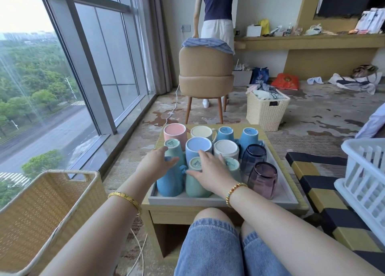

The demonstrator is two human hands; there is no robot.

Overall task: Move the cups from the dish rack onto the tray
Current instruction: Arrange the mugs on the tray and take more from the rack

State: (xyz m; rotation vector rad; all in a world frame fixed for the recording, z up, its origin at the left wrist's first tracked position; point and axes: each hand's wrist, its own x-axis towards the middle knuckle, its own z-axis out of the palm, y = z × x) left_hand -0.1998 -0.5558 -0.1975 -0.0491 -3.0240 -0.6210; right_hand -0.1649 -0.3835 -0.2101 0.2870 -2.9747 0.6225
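Your left hand (158, 164) rests on the upturned blue cup (169, 182) at the tray's near left corner, fingers spread and relaxed across its top. Your right hand (210, 167) lies over the green cup (196, 180) just beside it, fingers extended, thumb against the cup's side; no firm grip is evident. All cups stand inverted on the grey tray (220, 200) at frame centre: pink, cream, blue and white mugs behind, two tinted glasses (259, 169) along the right side. The tray sits on a small wooden surface (208, 212). The white dish rack (366, 180) stands at the right edge. A woven basket (43, 211) occupies the lower left.
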